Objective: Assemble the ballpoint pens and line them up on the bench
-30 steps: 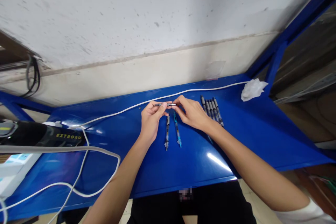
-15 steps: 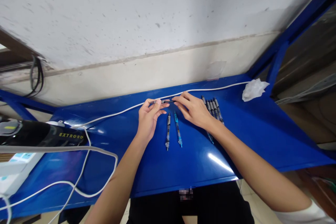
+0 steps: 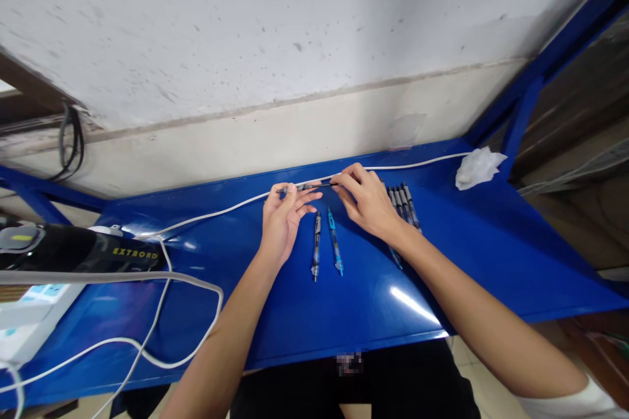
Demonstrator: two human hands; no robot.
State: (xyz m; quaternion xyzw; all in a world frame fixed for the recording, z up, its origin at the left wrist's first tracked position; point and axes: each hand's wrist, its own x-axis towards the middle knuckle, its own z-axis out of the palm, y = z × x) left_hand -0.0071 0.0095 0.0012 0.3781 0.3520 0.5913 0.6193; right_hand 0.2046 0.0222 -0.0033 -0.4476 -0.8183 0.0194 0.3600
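Note:
My left hand (image 3: 285,219) is closed on a slim grey-and-clear pen (image 3: 308,187), pinched under the thumb and lying nearly level above the table. A thin dark pen refill (image 3: 327,184) sticks out of its right end. My right hand (image 3: 368,206) pinches the far end of that refill with thumb and fingertips. Below the hands, a grey-clipped pen (image 3: 316,245) and a blue pen (image 3: 335,242) lie side by side on the blue table (image 3: 295,321). Beside my right hand is a row of grey-clipped pens (image 3: 405,203), partly covered by the hand and wrist.
A white cable (image 3: 216,213) runs along the table's back edge by the wall. Crumpled white tissue (image 3: 479,168) lies at the back right. On the left are a black device (image 3: 98,252) marked EXTRORD, a white power strip (image 3: 37,321) and looped cables.
Both hands have shifted slightly right, still joined by the pen and refill. The dark refill shows a little more between them. The pens on the table stay where they were.

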